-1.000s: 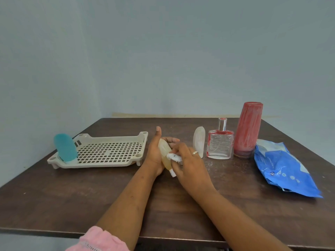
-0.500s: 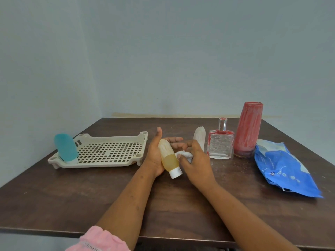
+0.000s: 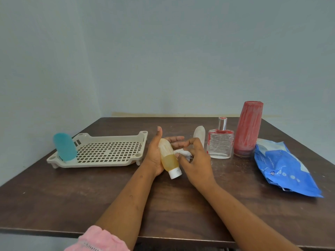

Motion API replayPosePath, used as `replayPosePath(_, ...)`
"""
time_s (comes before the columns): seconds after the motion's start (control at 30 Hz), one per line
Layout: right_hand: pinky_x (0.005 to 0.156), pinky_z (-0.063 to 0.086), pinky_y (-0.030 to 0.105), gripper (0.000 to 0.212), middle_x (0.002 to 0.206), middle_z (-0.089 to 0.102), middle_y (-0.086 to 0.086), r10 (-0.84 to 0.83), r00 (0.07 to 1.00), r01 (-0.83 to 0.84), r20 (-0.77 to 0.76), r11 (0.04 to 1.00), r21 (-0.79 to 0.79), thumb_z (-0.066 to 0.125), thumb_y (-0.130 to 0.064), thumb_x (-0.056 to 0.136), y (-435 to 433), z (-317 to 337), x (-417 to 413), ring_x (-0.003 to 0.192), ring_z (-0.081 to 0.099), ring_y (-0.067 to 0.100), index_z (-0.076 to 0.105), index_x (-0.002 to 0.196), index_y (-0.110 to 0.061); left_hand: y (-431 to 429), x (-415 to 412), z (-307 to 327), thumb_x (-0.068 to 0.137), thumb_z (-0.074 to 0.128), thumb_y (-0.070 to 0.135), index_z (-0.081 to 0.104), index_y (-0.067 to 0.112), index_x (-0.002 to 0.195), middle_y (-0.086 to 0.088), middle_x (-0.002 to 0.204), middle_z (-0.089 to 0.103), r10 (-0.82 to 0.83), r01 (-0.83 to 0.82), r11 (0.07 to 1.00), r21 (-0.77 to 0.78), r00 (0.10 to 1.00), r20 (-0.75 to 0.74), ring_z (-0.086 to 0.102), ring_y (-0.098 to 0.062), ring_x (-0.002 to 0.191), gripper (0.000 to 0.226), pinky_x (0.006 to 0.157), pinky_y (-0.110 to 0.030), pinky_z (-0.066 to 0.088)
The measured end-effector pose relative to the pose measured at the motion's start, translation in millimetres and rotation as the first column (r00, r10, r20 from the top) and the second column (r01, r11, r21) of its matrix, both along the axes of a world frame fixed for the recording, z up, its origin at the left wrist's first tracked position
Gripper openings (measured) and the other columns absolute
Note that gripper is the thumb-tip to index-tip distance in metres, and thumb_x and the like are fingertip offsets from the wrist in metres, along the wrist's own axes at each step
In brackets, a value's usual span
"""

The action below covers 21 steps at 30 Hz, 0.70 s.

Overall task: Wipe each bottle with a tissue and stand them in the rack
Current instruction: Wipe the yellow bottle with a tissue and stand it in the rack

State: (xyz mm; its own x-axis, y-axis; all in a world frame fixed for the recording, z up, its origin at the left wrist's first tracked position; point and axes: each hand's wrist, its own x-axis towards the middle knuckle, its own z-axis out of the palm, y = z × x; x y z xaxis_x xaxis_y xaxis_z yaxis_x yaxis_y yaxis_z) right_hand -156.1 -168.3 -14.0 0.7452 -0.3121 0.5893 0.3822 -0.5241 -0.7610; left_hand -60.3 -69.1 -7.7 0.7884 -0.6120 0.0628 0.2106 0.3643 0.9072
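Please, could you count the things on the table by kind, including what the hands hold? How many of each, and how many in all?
bottles: 5 (teal bottle, yellow bottle, white bottle, glass bottle, red bottle)
rack: 1
tissue: 1
blue packet: 1
total: 8

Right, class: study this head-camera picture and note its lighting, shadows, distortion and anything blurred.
Head view: soft, even light; faint shadows under the rack; dull sheen on the table; small highlights on the glass bottle. Head view again: the wide lens bends the wall corner at left; right hand and tissue look sharp; the pink sleeve is soft.
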Motion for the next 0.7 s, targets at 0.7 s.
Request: replayPosePath(0.7,0.061,0.047,0.009,0.03,0.086,0.069,-0.002,-0.002,1.0,0.002,0.017,1.0,-0.011,0.064,-0.004,0.083,-2.1,-2.0,0.9,0.076,0.064,0.001,0.046,0.097,-0.023,-0.1,-4.2,1.5,0.081,0.034,0.07,0.065,-0.004,0.106,-0.022,0.1,0.071,-0.103,0.102,0.994,-0.04,0.994,-0.025,0.07,-0.033,0.088,0.084,0.083,-0.043,0.055)
